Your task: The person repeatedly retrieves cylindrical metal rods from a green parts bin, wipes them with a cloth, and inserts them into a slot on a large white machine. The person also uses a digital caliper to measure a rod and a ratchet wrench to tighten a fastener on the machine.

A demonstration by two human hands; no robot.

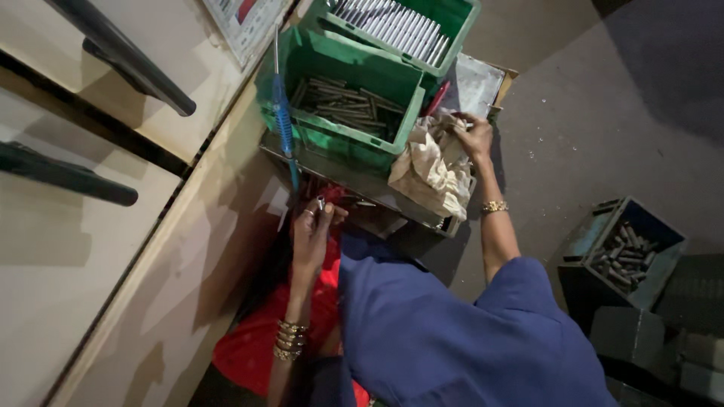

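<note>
My left hand (314, 232) sits low in the middle of the view, its fingers pinched on a small metal piece (320, 203) near the edge of a grey metal tray (354, 179). My right hand (473, 136) reaches further out and grips a crumpled beige cloth (434, 169) that lies over the tray's right end. Gold bangles circle my left wrist and a gold band my right wrist. A green crate (343, 102) of dark metal rods stands on the tray just beyond both hands.
A second green crate (445, 30) with shiny rods sits behind the first. A blue-handled tool (282, 113) leans by the crate. A dark blue bin (626, 249) of metal pieces stands on the floor at right. A pale workbench with black bars fills the left.
</note>
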